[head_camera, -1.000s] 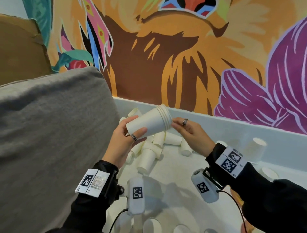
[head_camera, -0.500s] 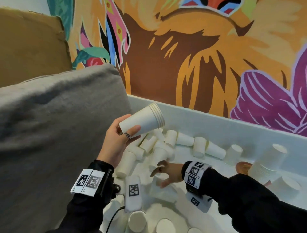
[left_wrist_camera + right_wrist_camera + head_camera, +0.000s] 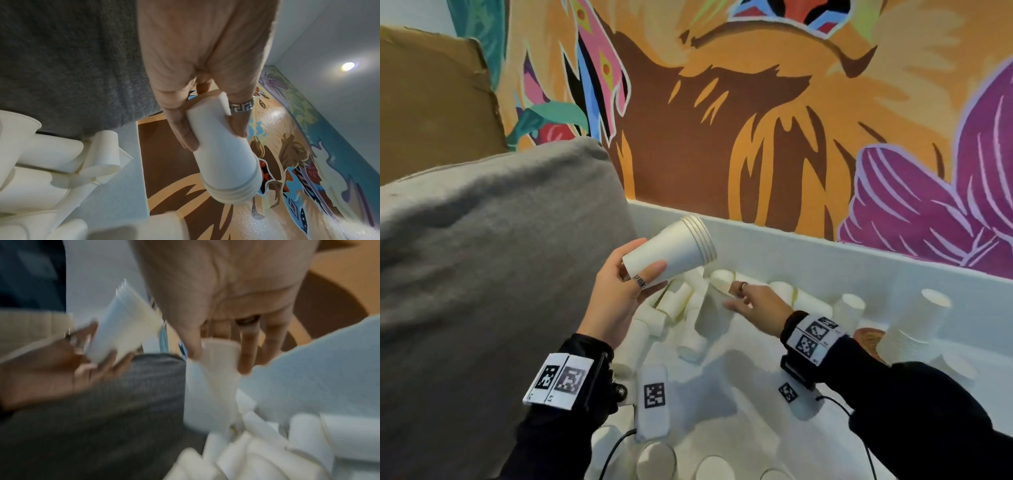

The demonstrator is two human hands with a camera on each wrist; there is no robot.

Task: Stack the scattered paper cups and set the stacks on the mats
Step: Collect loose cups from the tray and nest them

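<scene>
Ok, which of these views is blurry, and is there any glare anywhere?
Right wrist view: heavy motion blur smears the right hand and the loose cups. Left wrist view: sharp on the cup stack, with ceiling-light glare on the mural. Head view: mostly clear.

Grey cushion [image 3: 493, 274] left, tan cushion [image 3: 431, 102] behind; bright mural [image 3: 756, 120] on wall; ceiling lamp [image 3: 348, 66], prob recessed
</scene>
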